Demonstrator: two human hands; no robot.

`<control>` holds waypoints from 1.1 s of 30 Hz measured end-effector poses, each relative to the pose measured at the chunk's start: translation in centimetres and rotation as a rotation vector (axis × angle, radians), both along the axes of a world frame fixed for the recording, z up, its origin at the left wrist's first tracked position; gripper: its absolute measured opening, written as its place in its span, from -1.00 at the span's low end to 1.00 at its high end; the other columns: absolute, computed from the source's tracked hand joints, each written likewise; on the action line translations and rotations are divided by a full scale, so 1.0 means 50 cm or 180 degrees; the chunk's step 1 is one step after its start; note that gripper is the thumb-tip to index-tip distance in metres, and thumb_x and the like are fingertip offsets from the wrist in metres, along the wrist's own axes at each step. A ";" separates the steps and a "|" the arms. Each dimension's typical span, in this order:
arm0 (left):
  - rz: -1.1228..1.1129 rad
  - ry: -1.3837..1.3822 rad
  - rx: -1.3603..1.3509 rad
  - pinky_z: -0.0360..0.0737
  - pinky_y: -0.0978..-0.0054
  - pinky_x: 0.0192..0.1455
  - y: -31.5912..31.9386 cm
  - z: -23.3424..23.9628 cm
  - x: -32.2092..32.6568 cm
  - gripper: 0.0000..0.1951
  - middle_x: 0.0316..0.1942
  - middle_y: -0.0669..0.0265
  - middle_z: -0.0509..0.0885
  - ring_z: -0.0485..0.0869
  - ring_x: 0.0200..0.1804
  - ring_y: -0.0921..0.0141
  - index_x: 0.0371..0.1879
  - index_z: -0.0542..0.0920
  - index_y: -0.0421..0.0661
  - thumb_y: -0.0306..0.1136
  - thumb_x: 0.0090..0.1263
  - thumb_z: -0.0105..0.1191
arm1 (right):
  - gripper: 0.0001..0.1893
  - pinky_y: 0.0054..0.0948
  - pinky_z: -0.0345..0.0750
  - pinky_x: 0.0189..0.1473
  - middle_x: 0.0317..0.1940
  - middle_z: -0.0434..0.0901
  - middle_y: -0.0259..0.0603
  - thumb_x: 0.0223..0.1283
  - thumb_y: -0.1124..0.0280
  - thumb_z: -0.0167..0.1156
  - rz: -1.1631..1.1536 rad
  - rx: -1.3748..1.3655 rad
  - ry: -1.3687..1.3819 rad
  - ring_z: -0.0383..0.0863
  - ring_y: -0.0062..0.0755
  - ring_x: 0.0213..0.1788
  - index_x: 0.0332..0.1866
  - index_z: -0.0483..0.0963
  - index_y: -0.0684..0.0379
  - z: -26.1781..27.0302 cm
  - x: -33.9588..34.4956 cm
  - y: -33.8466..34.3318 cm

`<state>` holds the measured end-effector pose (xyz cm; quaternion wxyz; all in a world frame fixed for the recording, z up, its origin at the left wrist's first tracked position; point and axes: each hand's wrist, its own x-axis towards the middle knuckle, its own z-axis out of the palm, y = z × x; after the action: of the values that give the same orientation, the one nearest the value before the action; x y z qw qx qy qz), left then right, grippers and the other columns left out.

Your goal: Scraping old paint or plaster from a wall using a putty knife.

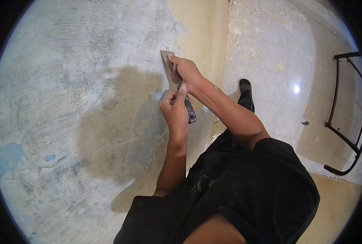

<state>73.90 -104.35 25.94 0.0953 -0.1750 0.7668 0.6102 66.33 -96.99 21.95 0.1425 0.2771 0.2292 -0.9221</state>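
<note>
A putty knife (171,67) with a broad metal blade and a black, paint-specked handle is held close to the wall, its blade pointing up and left in the view. My left hand (175,102) closes around the neck of the knife, thumb on top, with the handle's end sticking out below. On the blade itself, my right hand (185,70) grips with the thumb near its wide edge; some fingers are hidden behind the metal. The wall (117,39) shows scraped whitish-grey plaster, blue patches and a band of yellow paint at the right. Small pale flecks cling to my forearms.
Paint flakes (279,67) lie on the white tiled floor (269,88), thickest along the wall's foot. A black tubular metal frame (335,91) is at the far right. One foot in a dark shoe (245,85) stands near the wall. A small dark scrap (305,123) lies on the tiles.
</note>
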 end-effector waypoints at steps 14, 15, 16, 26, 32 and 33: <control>0.0197 0.0054 -0.0011 0.43 0.66 -0.69 0.018 0.007 -0.003 -0.77 -0.66 0.38 0.48 0.45 -0.69 0.59 -0.55 0.49 -0.13 -0.26 0.23 0.12 | -0.65 -0.49 0.12 -0.68 -0.77 0.24 -0.39 0.22 0.17 0.01 0.0356 0.0035 0.0044 0.11 -0.55 -0.78 -0.64 0.33 0.10 -0.002 -0.016 0.002; 0.0163 0.0010 0.0000 0.43 0.66 -0.70 0.019 0.007 -0.001 -0.77 -0.66 0.38 0.48 0.45 -0.69 0.59 -0.56 0.48 -0.13 -0.25 0.22 0.13 | -0.65 -0.49 0.12 -0.68 -0.77 0.24 -0.39 0.22 0.17 0.01 0.0197 0.0041 0.0235 0.11 -0.55 -0.78 -0.64 0.33 0.10 0.001 -0.014 0.003; 0.0316 -0.0077 -0.0122 0.43 0.65 -0.70 0.018 0.006 -0.007 -0.77 -0.66 0.38 0.47 0.45 -0.69 0.58 -0.56 0.48 -0.12 -0.24 0.22 0.13 | -0.66 -0.48 0.14 -0.69 -0.76 0.25 -0.38 0.22 0.18 0.01 0.0077 0.0192 0.0196 0.14 -0.54 -0.77 -0.63 0.33 0.11 0.002 -0.021 0.007; 0.0312 -0.0151 0.0021 0.44 0.65 -0.69 0.023 -0.002 -0.014 -0.76 -0.66 0.35 0.47 0.44 -0.69 0.56 -0.56 0.45 -0.12 -0.24 0.24 0.10 | -0.66 -0.47 0.23 -0.67 -0.74 0.31 -0.33 0.21 0.15 0.04 0.0189 0.0145 0.0286 0.24 -0.52 -0.74 -0.59 0.38 0.13 -0.025 -0.029 0.004; -0.0243 0.0034 -0.0234 0.34 0.65 -0.63 -0.011 -0.036 0.013 -0.76 -0.63 0.41 0.47 0.42 -0.63 0.60 -0.52 0.48 -0.15 -0.24 0.29 0.06 | -0.63 -0.51 0.20 -0.64 -0.73 0.30 -0.39 0.19 0.12 0.02 0.0224 0.0919 0.0543 0.23 -0.58 -0.68 -0.62 0.37 0.15 -0.026 0.011 0.001; -0.0223 0.0055 -0.0217 0.34 0.65 -0.63 -0.024 -0.040 0.039 -0.76 -0.63 0.41 0.47 0.42 -0.63 0.60 -0.52 0.48 -0.15 -0.24 0.29 0.06 | -0.62 -0.53 0.17 -0.65 -0.74 0.28 -0.42 0.19 0.13 0.02 0.0564 0.1211 0.0469 0.21 -0.60 -0.69 -0.64 0.36 0.14 -0.025 0.036 -0.009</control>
<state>75.86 -105.54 23.96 0.1041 -0.1459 0.7935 0.5815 68.15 -97.43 20.70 0.1509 0.2097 0.4322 -0.8639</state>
